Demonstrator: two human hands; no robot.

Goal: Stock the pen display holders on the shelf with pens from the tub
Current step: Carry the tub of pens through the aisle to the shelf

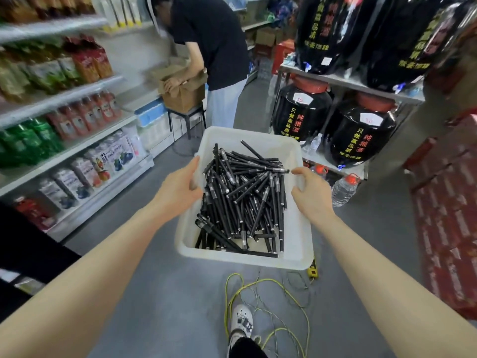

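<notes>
A white plastic tub [296, 244] is held out in front of me above the grey floor. It is filled with a heap of several black pens [245, 200] with silver bands. My left hand [178, 187] grips the tub's left rim, thumb over the edge. My right hand [312, 192] grips the right rim with its fingers curled over it. No pen display holder is in view.
Shelves of drink pouches [85, 120] line the left. A person [211, 55] bends over a cardboard box [183, 94] on a stool ahead. Black jars [361, 135] sit on a rack at right. Yellow cable [258, 293] and a water bottle [344, 189] lie on the floor.
</notes>
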